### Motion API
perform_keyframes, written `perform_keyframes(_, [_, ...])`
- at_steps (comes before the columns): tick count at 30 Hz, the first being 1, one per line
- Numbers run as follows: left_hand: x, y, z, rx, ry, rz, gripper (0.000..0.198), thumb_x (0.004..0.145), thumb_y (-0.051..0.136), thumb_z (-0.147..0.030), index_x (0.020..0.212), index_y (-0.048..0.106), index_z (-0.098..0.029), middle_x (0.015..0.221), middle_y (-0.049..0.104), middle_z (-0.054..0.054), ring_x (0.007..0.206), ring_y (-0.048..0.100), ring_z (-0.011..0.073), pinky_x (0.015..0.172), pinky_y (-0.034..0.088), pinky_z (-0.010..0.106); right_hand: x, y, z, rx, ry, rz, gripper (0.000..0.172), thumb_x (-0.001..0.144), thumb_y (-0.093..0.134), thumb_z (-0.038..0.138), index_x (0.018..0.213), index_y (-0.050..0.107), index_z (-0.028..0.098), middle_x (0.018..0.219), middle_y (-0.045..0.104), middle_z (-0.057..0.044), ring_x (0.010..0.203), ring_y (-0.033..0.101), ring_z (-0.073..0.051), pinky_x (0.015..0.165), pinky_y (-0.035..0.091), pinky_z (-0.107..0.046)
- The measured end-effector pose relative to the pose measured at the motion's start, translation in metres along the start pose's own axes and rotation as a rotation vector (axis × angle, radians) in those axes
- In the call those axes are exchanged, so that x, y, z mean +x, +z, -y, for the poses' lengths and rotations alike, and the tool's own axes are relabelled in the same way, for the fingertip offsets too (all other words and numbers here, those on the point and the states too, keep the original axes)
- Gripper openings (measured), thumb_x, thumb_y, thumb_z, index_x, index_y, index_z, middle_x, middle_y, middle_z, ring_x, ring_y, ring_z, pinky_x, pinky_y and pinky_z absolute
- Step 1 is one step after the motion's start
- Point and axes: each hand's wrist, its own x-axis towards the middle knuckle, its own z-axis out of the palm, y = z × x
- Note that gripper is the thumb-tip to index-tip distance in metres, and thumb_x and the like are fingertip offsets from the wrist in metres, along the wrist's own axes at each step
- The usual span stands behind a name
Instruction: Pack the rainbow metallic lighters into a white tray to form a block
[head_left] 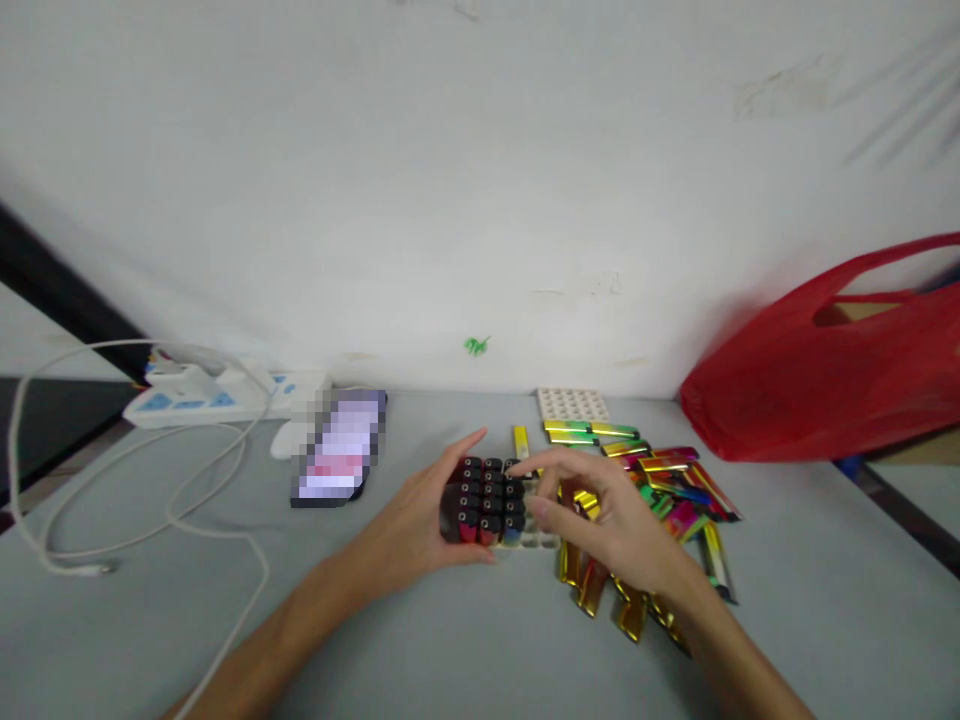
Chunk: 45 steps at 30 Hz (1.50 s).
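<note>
My left hand (416, 515) is wrapped round the left side of a block of upright lighters (491, 497) with black tops, thumb and fingers on opposite sides. They stand in rows in a pale tray with holes (551, 542), whose right part shows bare holes. My right hand (592, 500) is over the right side of this tray. Its index fingertip touches the top of a lighter in the rear right of the block. The thumb is apart from the index finger, and I see nothing held between them.
Loose shiny lighters (675, 480) in gold, green and red lie piled around my right hand. Behind them is a second white holed tray (574, 404). A phone (341, 450), a power strip (225, 390) and a white cable (217, 532) are left; a red bag (817, 370) stands right.
</note>
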Motion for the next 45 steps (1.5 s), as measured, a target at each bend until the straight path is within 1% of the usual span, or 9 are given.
perform_keyframes(6, [0.000,0.000,-0.003,-0.004,-0.015,-0.005,0.130,0.071,0.107,-0.034,0.174,0.028,-0.035,0.151,0.068,0.009,0.135,0.069,0.0340,0.121,0.050,0.048,0.007,-0.006,-0.020,-0.160,0.056,-0.351,0.032,0.110,0.060,0.044,0.125,0.078,0.022,0.078,0.071,0.000,0.071,0.065,-0.021,0.069,0.047,-0.036])
perform_keyframes(12, [0.000,-0.001,-0.003,0.010,-0.019,-0.002,0.128,0.073,0.106,-0.036,0.174,0.028,-0.034,0.153,0.067,0.011,0.135,0.069,0.0351,0.122,0.050,0.050,0.011,-0.013,-0.032,-0.382,0.116,-0.510,0.025,0.105,0.060,0.035,0.114,0.077,0.020,0.090,0.076,-0.005,0.081,0.067,-0.026,0.078,0.046,-0.040])
perform_keyframes(15, [0.000,-0.001,-0.004,0.005,-0.030,0.009,0.128,0.073,0.105,-0.035,0.175,0.027,-0.034,0.153,0.067,0.011,0.132,0.071,0.0348,0.122,0.051,0.050,0.011,-0.015,-0.037,-0.476,0.065,-0.489,0.019,0.101,0.062,0.029,0.109,0.078,0.021,0.101,0.077,-0.008,0.095,0.068,-0.030,0.090,0.048,-0.044])
perform_keyframes(18, [0.000,-0.001,-0.006,0.010,-0.028,0.004,0.128,0.073,0.105,-0.034,0.175,0.028,-0.034,0.151,0.068,0.010,0.131,0.071,0.0340,0.121,0.052,0.048,0.010,-0.016,-0.042,-0.603,0.017,-0.377,0.017,0.099,0.065,0.021,0.107,0.080,0.023,0.109,0.074,-0.010,0.109,0.064,-0.033,0.099,0.047,-0.047])
perform_keyframes(24, [-0.001,-0.001,-0.006,0.022,-0.022,0.000,0.127,0.074,0.104,-0.034,0.175,0.029,-0.034,0.150,0.069,0.010,0.132,0.070,0.0345,0.119,0.053,0.047,0.006,-0.014,-0.054,-0.756,0.033,-0.241,0.021,0.102,0.069,0.021,0.119,0.082,0.025,0.115,0.067,-0.013,0.116,0.057,-0.035,0.104,0.046,-0.051])
perform_keyframes(29, [-0.001,-0.001,-0.005,0.022,-0.020,-0.004,0.127,0.074,0.105,-0.034,0.175,0.029,-0.034,0.152,0.068,0.010,0.131,0.071,0.0344,0.119,0.053,0.047,0.005,-0.015,-0.061,-0.798,0.071,-0.232,0.025,0.103,0.071,0.023,0.127,0.078,0.026,0.116,0.066,-0.013,0.113,0.057,-0.036,0.102,0.046,-0.051])
perform_keyframes(34, [-0.001,-0.001,-0.006,0.018,-0.024,0.006,0.127,0.074,0.105,-0.036,0.175,0.027,-0.034,0.154,0.066,0.010,0.137,0.068,0.0349,0.123,0.050,0.048,0.006,-0.018,-0.063,-0.812,0.107,-0.249,0.012,0.103,0.074,0.027,0.115,0.076,0.025,0.115,0.065,-0.012,0.113,0.058,-0.035,0.099,0.047,-0.048])
perform_keyframes(40, [-0.001,-0.001,-0.006,0.018,-0.017,-0.002,0.127,0.073,0.105,-0.033,0.175,0.029,-0.034,0.152,0.068,0.010,0.135,0.068,0.0355,0.122,0.051,0.049,0.006,-0.019,-0.066,-0.800,0.127,-0.235,0.011,0.102,0.076,0.030,0.113,0.075,0.026,0.118,0.065,-0.012,0.118,0.057,-0.036,0.099,0.045,-0.048])
perform_keyframes(45, [0.000,-0.001,-0.005,0.024,-0.028,-0.003,0.126,0.074,0.104,-0.035,0.175,0.029,-0.033,0.152,0.067,0.011,0.133,0.070,0.0356,0.121,0.052,0.050,0.009,-0.016,-0.060,-0.734,0.080,-0.212,0.003,0.105,0.072,0.028,0.106,0.070,0.026,0.116,0.074,-0.009,0.119,0.062,-0.035,0.103,0.040,-0.051])
